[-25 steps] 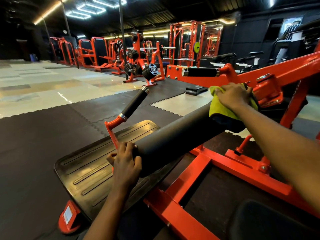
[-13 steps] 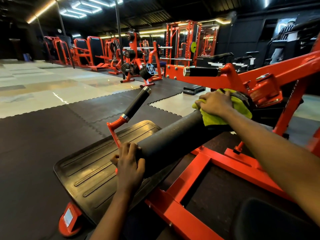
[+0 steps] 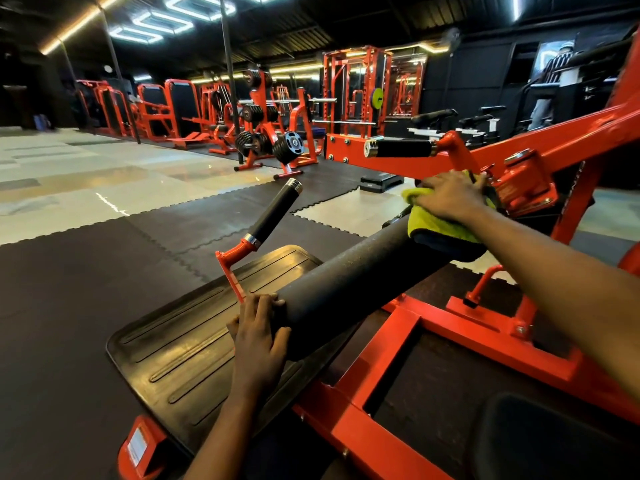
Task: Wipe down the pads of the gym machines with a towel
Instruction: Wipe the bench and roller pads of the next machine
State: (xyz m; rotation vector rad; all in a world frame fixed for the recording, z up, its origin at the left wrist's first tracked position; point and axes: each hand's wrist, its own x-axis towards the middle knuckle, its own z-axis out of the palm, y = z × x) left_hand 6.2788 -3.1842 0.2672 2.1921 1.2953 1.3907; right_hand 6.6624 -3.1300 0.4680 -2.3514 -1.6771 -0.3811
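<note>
Ribbed black footplate [image 3: 180,341] at lower left, lying on dark rubber floor mats [image 3: 69,306].
Left hand [image 3: 258,337]: wrapped on the near end of the black roller pad [image 3: 353,289], fingers over the end face, thumb on the cylinder's side, a firm hold.
Just above this hand a red bracket carries a black handle grip [image 3: 273,213], tilted up and to the right.
The roller pad runs diagonally up and right over the red machine frame [image 3: 381,368].
Yellow-green towel [image 3: 433,221]: draped over the far end of the roller pad (dark underside shows at its lower edge).
Right hand [image 3: 450,195]: palm down on the towel, fingers laid fairly straight across it, pressing rather than closed round it.
A second black handle [image 3: 401,148] sits above it.
Black seat pad [image 3: 554,441] at lower right.
</note>
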